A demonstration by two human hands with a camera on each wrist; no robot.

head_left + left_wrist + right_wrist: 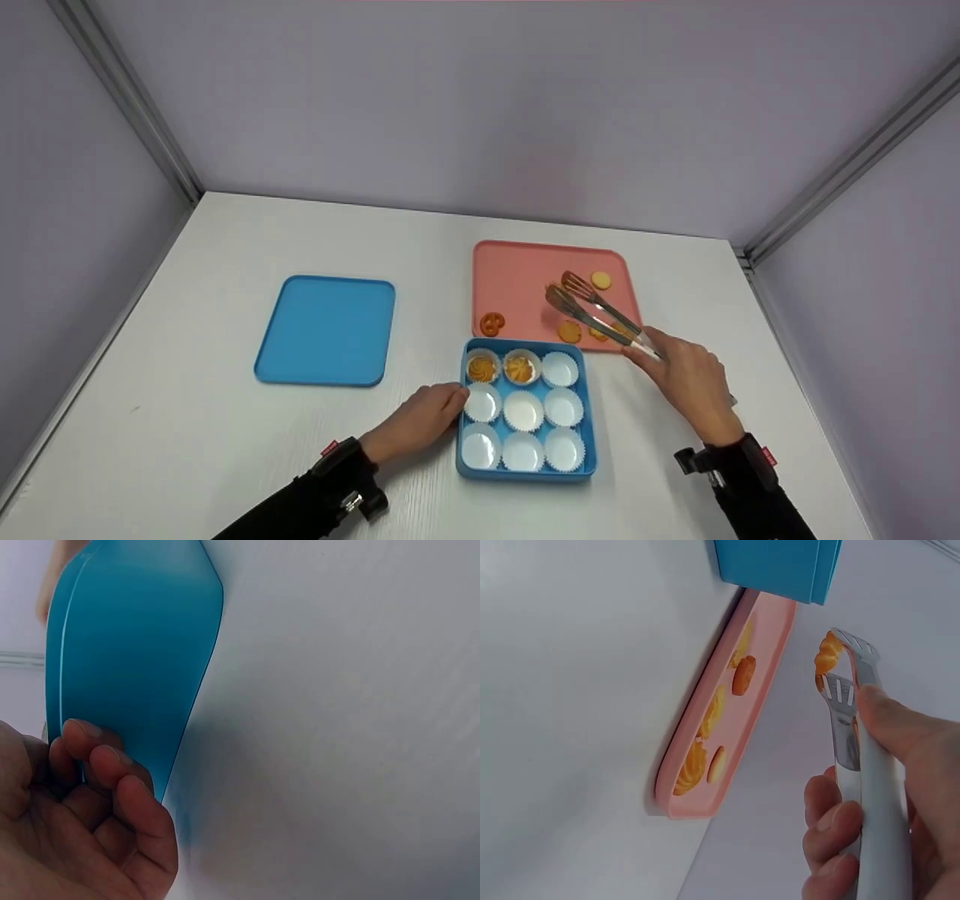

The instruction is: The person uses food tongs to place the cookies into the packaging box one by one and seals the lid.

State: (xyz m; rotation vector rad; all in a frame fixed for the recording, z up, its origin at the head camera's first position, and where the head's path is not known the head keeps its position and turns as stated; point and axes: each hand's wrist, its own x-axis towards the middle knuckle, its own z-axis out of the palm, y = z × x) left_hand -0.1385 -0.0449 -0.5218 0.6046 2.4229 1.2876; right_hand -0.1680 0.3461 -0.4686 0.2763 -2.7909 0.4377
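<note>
A blue box (525,476) holds rows of white paper cups (523,411); two back-row cups contain swirled cookies (481,368). My left hand (421,420) grips the box's left side, thumb at the rim and curled fingers against the outer wall in the left wrist view. Steel tongs with pale handles (881,817) are held in my right hand (690,379), over the pink tray (517,277). Between the slotted tips is a golden cookie (829,654), clearest in the right wrist view. Several cookies lie on the tray, including a pretzel (492,324) and a round one (601,280).
On the left of the white table (187,315) lies a flat blue tray or lid (326,330). The pink tray stands directly behind the box. Pale panels (450,97) enclose the table at the back and both sides.
</note>
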